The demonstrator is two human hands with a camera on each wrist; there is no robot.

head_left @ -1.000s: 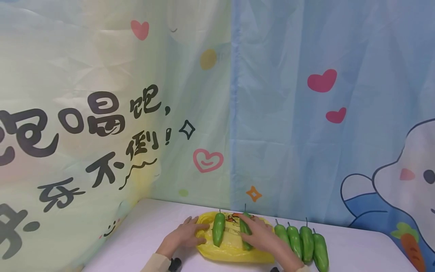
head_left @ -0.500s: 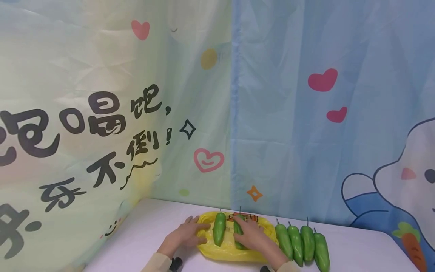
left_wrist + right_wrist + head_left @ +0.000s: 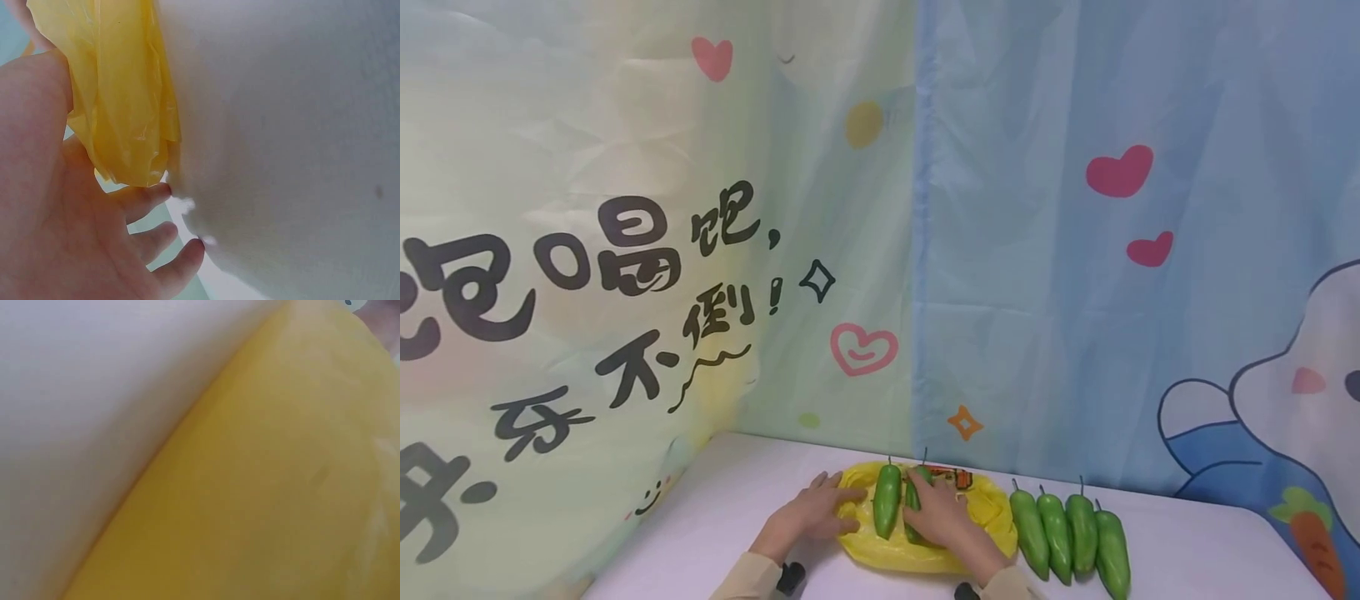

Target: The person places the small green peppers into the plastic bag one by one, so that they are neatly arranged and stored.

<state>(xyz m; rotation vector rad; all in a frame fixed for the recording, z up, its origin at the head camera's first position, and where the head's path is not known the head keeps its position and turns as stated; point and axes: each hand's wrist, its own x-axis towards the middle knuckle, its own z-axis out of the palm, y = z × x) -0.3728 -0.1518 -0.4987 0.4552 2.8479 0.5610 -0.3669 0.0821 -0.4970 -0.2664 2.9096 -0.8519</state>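
Note:
A yellow plastic bag [image 3: 887, 557] lies on the table in the head view, with two green chili peppers on top. One, the left pepper [image 3: 887, 502], lies lengthwise with its stem pointing away. Close beside it is the right pepper [image 3: 912, 498], partly hidden under my right hand [image 3: 943, 517], whose thumb and fingers grip it from above. At the bag's left edge rests my left hand [image 3: 815, 510], fingers spread. The left wrist view shows the bag [image 3: 128, 94] between its thumb side and loosely extended fingers [image 3: 181, 265]. Mostly bag [image 3: 262, 487] fills the right wrist view.
Right of the bag, several more green chili peppers [image 3: 1081, 533] lie side by side, stems away from me. The white table [image 3: 760, 467] ends at a printed curtain [image 3: 1000, 375] behind and on the left.
My right hand has slid the right pepper leftward across the bag, closing the gap to the left pepper. Printed bag surface at the right is now uncovered. The left hand stays put.

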